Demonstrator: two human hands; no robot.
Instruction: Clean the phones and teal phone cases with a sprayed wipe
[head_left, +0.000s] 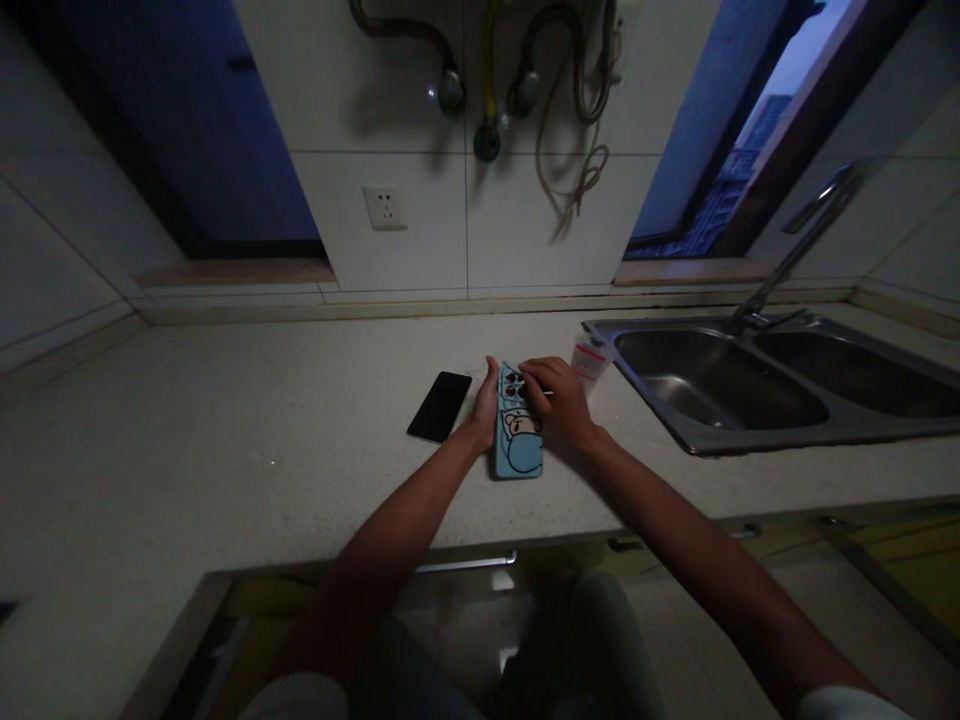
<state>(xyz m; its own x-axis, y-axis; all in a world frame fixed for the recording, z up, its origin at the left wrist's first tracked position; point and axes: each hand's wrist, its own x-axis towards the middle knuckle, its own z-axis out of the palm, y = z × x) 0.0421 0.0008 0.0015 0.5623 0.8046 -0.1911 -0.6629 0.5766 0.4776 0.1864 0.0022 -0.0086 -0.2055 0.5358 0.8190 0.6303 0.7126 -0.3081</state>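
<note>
A light-blue phone case (519,455) with a cartoon figure on it lies on the counter, back side up. Dark reddish round lenses or openings show at its far end; whether a phone sits inside, I cannot tell. Along the case's left edge, my left hand (486,405) grips it, thumb pointing away from me. My right hand (561,398) is closed over the far right part, fingertips at the round lenses. A short, thin white stick (549,394) pokes out from those fingers; its kind is too small to make out. Left of my left hand lies a black-screened phone (440,407).
A clear plastic packet (590,358) with red markings stands or lies behind my right hand. To the right is a steel double sink (694,440) with a faucet (787,245). Wall pipes (450,90) and a power socket (385,208) are above the pale counter (300,400).
</note>
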